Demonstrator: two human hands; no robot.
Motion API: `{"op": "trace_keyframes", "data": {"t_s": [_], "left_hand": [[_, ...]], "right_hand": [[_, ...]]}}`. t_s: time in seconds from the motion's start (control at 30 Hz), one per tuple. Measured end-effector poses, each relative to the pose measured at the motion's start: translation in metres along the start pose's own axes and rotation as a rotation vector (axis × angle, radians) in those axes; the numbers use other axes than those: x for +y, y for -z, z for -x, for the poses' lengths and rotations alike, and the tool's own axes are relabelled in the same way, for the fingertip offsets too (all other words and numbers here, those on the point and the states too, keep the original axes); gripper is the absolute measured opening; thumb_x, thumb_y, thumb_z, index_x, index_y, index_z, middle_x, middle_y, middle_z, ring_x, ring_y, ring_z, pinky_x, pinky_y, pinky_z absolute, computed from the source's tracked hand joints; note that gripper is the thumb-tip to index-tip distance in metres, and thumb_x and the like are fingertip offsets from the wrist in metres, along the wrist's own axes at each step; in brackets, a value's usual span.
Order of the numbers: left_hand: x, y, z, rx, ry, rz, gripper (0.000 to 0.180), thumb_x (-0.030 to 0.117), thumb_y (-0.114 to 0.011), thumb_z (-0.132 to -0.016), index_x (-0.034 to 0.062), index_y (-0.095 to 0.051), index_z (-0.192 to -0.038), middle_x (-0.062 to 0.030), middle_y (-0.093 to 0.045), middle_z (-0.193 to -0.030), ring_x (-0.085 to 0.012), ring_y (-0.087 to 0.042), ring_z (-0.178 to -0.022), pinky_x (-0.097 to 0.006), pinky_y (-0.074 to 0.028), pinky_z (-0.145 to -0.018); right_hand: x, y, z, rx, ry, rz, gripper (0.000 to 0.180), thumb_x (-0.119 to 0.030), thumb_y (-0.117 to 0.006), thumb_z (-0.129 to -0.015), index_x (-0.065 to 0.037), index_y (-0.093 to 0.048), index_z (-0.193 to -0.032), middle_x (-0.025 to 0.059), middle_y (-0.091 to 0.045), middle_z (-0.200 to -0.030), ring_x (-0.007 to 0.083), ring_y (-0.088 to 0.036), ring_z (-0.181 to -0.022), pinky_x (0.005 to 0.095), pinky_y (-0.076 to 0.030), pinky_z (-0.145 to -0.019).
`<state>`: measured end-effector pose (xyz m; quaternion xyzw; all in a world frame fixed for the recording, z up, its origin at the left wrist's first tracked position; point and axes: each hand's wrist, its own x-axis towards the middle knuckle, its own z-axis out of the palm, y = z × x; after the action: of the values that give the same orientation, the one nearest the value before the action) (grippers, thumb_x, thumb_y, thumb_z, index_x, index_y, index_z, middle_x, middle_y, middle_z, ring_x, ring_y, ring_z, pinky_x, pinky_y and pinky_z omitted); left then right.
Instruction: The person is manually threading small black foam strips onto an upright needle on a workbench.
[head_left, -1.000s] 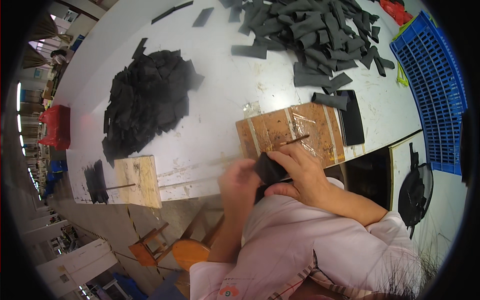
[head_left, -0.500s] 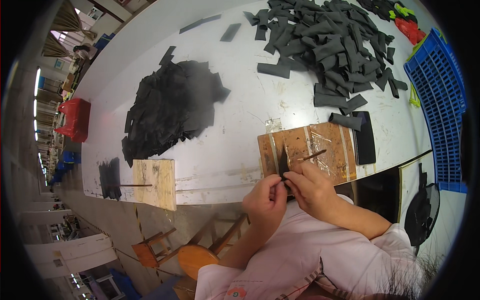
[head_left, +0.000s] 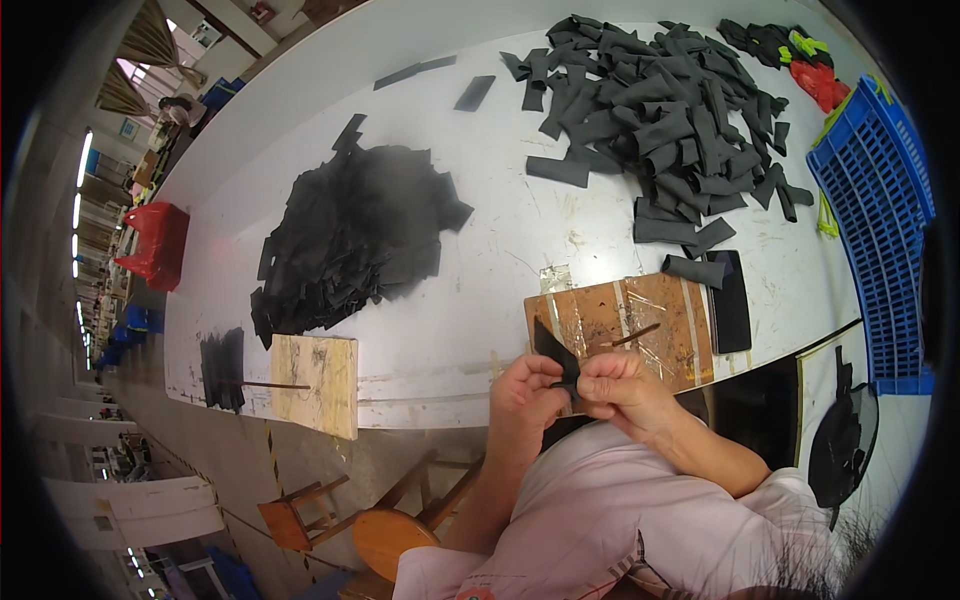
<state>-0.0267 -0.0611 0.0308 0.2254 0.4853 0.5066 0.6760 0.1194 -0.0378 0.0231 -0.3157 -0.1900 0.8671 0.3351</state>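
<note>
A small piece of black fabric point(head_left: 553, 348) is pinched between my two hands over the near left edge of the brown board point(head_left: 590, 305). My left hand point(head_left: 524, 402) is closed on its left side, fingers curled. My right hand point(head_left: 628, 394) grips its right side between thumb and fingers. The fabric's upper corner stands up pointed; its lower part is hidden by my fingers. A thin brown stick point(head_left: 637, 335) lies across the board just beyond my right hand. Clear tape strips cover parts of the board.
A flat black fabric heap point(head_left: 355, 235) lies left of centre, rolled dark grey pieces point(head_left: 665, 110) at the far right. A black phone point(head_left: 731, 305) adjoins the board. A blue basket point(head_left: 872, 230) stands right, a pale wooden block point(head_left: 315, 385) left. Stools point(head_left: 395, 540) stand below the table.
My hands have turned, and the black fabric piece has come up off the board and shows more of its face. The whole view has shifted slightly.
</note>
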Motion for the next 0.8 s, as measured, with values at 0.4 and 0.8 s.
{"op": "trace_keyframes", "data": {"t_s": [0.4, 0.8], "left_hand": [[0.008, 0.004, 0.009, -0.434, 0.029, 0.035, 0.034, -0.009, -0.054, -0.070, -0.0040, -0.047, -0.103, -0.0073, -0.057, -0.083, -0.0050, -0.049, -0.056, -0.016, -0.037, -0.051], [-0.011, -0.033, 0.024, -0.164, -0.541, -0.470, 0.029, -0.011, -0.049, -0.071, -0.0035, -0.051, -0.099, -0.0045, -0.052, -0.080, -0.0030, -0.047, -0.057, -0.014, -0.037, -0.048]], "right_hand": [[0.009, 0.020, 0.014, -0.153, 0.130, 0.205, 0.011, -0.014, -0.056, -0.081, -0.005, -0.053, -0.074, -0.0026, -0.048, -0.066, 0.0053, -0.043, -0.060, 0.0188, -0.036, -0.054], [-0.015, 0.007, 0.034, 0.022, 0.655, 0.720, 0.004, -0.004, -0.057, -0.076, -0.002, -0.053, -0.077, 0.0061, -0.050, -0.080, 0.0123, -0.049, -0.069, 0.0233, -0.039, -0.058]]}}
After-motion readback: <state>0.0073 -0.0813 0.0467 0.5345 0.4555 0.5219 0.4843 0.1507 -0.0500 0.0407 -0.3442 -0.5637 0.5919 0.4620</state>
